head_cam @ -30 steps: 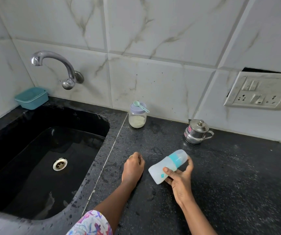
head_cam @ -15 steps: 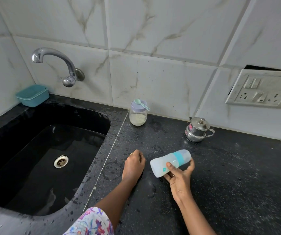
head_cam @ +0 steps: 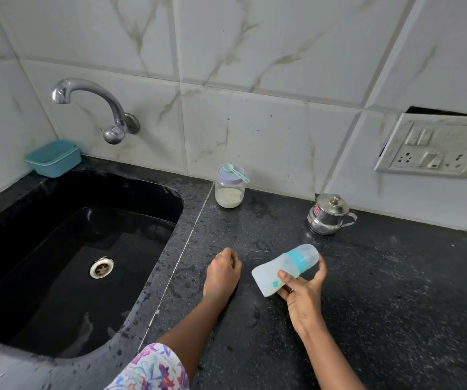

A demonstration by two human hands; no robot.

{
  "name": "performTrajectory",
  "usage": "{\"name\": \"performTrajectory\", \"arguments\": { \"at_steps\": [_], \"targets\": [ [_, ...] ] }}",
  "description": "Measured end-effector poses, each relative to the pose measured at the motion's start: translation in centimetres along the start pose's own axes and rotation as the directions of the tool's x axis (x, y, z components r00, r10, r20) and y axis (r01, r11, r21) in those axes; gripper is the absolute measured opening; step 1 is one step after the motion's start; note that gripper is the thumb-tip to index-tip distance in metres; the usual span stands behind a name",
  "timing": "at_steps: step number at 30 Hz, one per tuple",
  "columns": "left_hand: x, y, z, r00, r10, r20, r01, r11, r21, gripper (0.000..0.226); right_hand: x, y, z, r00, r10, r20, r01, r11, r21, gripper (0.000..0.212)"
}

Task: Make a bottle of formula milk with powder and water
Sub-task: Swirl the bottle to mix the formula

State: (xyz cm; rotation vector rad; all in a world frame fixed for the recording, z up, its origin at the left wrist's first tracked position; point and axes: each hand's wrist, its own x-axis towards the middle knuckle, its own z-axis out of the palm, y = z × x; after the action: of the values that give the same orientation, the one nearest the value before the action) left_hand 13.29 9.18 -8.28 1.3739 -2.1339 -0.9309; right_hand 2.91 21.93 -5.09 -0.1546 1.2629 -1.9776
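Note:
My right hand (head_cam: 302, 294) grips a translucent baby bottle (head_cam: 283, 270) with a teal collar and clear cap, tilted on its side just above the black counter (head_cam: 367, 305). Beside it to the left, my left hand (head_cam: 222, 273) rests knuckles-up on the counter with its fingers curled under and nothing seen in it. At the back by the wall stands a glass jar of pale powder (head_cam: 230, 190) with a lilac lid. A teal scoop (head_cam: 235, 171) lies on that lid. A small lidded steel pot (head_cam: 329, 215) stands at the back right.
A black sink (head_cam: 66, 263) with a metal drain takes up the left side, under a chrome tap (head_cam: 94, 108). A teal plastic tub (head_cam: 53, 157) sits on the sink's far corner. A switch and socket plate (head_cam: 435, 147) hangs on the tiled wall at right. The counter is wet.
The bottle in my right hand has tipped a little further toward lying flat. My left hand has stayed where it was.

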Motion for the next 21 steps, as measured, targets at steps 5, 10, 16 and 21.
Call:
{"name": "performTrajectory", "arguments": {
  "at_steps": [5, 10, 16, 21],
  "targets": [
    [-0.07, -0.10, 0.04, 1.000, -0.003, -0.007, 0.003, 1.000, 0.003, 0.008, -0.29, 0.18, 0.18, 0.997, 0.028, 0.076, -0.019, 0.992, -0.125, 0.096],
    [0.02, -0.27, 0.23, 1.000, -0.005, -0.014, 0.005, 1.000, 0.002, 0.009, -0.16, 0.11, 0.55, 1.000, -0.003, 0.010, 0.002, 1.000, 0.018, 0.088],
    [0.14, -0.18, 0.30, 1.000, -0.016, -0.010, 0.016, 1.000, 0.001, 0.010, -0.37, 0.23, 0.41, 0.999, 0.003, 0.042, -0.002, 0.999, -0.036, 0.093],
    [0.06, -0.15, 0.24, 1.000, -0.017, -0.007, 0.017, 1.000, -0.002, 0.009, -0.31, 0.42, 0.60, 1.000, 0.008, 0.016, -0.008, 0.999, 0.039, 0.084]
  ]
}}
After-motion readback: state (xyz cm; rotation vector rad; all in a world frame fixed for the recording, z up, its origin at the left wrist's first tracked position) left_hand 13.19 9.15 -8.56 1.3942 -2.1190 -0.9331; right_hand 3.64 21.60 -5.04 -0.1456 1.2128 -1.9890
